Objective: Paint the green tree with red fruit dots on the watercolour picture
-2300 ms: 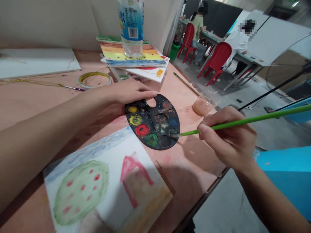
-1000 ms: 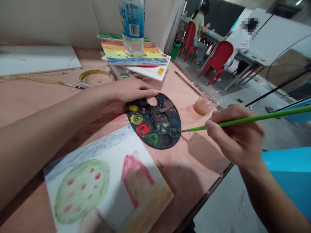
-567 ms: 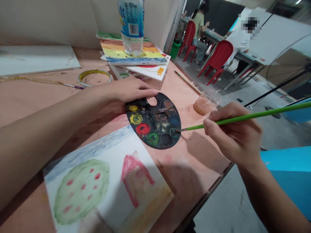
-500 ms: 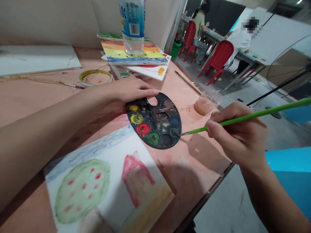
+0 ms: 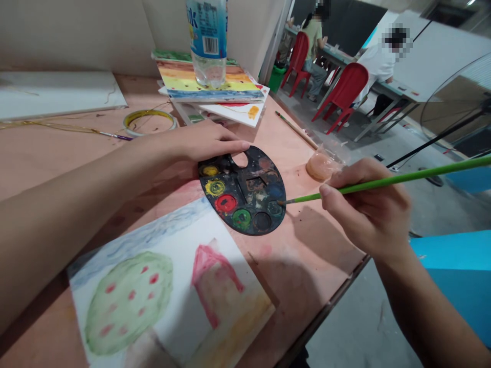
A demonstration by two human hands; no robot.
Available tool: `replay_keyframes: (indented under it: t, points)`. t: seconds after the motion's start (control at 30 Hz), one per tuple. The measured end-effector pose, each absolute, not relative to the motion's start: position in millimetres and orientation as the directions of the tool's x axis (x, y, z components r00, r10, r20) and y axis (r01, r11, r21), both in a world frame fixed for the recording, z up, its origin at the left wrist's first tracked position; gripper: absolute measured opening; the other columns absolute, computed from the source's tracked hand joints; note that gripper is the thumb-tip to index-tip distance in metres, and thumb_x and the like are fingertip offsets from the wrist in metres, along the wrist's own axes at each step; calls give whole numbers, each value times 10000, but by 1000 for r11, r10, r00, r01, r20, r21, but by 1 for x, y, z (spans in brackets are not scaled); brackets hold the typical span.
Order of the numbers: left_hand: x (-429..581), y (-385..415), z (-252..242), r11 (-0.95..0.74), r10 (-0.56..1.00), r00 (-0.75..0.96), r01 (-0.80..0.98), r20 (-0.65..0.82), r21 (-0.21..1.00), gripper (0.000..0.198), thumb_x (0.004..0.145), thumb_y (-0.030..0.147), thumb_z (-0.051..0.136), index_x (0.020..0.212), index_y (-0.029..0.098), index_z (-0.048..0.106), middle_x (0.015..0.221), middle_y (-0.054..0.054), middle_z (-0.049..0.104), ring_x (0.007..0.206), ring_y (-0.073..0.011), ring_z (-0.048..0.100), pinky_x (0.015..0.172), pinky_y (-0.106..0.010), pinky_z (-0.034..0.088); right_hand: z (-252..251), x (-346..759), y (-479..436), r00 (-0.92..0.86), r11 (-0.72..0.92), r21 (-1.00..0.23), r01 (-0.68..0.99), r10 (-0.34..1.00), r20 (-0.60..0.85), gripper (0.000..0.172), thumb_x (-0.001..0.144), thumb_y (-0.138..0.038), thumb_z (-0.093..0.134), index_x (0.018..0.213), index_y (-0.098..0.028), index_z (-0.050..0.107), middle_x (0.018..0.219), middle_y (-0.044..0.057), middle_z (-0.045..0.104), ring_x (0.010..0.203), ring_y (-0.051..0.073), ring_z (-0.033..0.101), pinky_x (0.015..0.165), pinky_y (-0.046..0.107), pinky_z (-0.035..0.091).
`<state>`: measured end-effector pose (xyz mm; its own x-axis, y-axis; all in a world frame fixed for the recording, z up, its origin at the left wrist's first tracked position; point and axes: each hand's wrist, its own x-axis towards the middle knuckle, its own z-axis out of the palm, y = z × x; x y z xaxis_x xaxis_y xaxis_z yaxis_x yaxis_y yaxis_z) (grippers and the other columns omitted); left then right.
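The right hand (image 5: 364,207) is pinching a green paintbrush (image 5: 307,198) close to its ferrule, steadying the tip at a dark green well (image 5: 274,208) of the black palette (image 5: 282,214) near the worktop's (image 5: 307,286) right edge, while the open left hand (image 5: 209,144) is resting flat just beside it.

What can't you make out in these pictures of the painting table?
From the head view:
- Plastic water bottle: top cut off by the upper edge.
- Green paintbrush: handle end cut off by the right edge; tip too small to show whether it touches paint on the palette.
- Tree-and-house painting: lower part cut off by the bottom edge.
- Stacked paintings: lower ones hidden by those on top.
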<state>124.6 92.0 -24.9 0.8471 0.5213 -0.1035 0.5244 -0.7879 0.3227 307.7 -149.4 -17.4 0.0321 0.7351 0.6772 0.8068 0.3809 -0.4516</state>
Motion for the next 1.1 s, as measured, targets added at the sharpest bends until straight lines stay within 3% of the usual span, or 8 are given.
replay_keyframes:
  t: [0.17,0.33,0.57,0.83,1.1]
  points:
    - [125,92,-25,-787,526,843,531,-107,313,745,861,711,278,1310,257,660,1310,-24,667,1172,-275,601,998,-321,410,-9,306,-157,-21,369,-449,814,790,612,149,854,-114,673,777,-220,602,676,-34,552,560,107,519,473,257,396]
    - [126,91,-24,-790,523,845,530,-112,308,744,862,700,276,1319,250,653,1336,-10,652,1183,-269,596,1023,-326,398,-16,302,-153,36,372,-574,729,817,575,122,878,-151,686,815,-225,612,730,-32,585,581,111,577,485,260,447]
    - [124,93,-26,-797,512,853,515,-101,315,755,857,703,277,1315,239,658,1334,-31,656,1181,-272,599,1012,-331,404,-16,306,-152,39,368,-496,787,772,635,156,871,-120,666,770,-220,604,696,-33,581,573,109,549,484,267,404]
    - [125,90,-24,-783,537,836,543,-109,305,730,865,708,278,1293,264,669,1285,-5,675,1158,-274,607,969,-323,426,-28,309,-171,248,310,-622,719,721,647,94,851,-171,722,816,-225,653,753,-8,616,607,147,584,549,336,461]
    - [125,92,-26,-778,537,836,543,-114,315,725,870,708,293,1320,265,648,1350,0,643,1196,-273,589,1020,-331,399,-42,315,-171,295,288,-675,679,735,611,105,869,-150,706,831,-232,653,760,-17,638,630,146,628,531,311,482]
